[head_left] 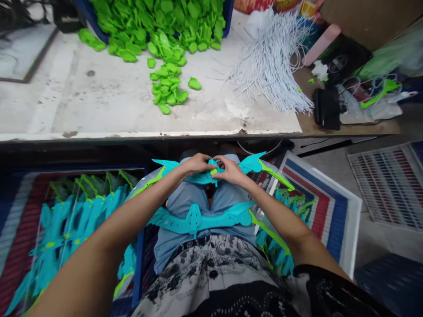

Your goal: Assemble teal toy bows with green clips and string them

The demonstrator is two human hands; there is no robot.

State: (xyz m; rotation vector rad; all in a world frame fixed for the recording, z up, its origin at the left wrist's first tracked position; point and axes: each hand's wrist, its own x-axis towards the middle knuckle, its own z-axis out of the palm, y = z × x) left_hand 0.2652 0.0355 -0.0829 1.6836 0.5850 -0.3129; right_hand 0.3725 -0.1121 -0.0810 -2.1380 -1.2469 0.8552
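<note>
A turquoise plastic toy bow (198,178) with lime-green limb tips lies across my knees. My left hand (198,163) is closed on its middle from the left, thumb and fingers pinched together. From the right, my right hand (229,169) also grips the middle of this bow, its fingertips close to the left ones. Between the fingertips a small lime-green plastic piece (213,171) shows against the bow's centre; fingers partly hide it. Nearer my body, a second turquoise bow (194,221) rests on my lap, untouched by either hand.
Ahead stands a worktable (109,105) with a blue bin (228,17) of lime-green pieces, some spilled in front. White strings (271,61) lie in a bundle at right. Bows fill a crate (140,264) at left and a white-rimmed crate (355,220) at right.
</note>
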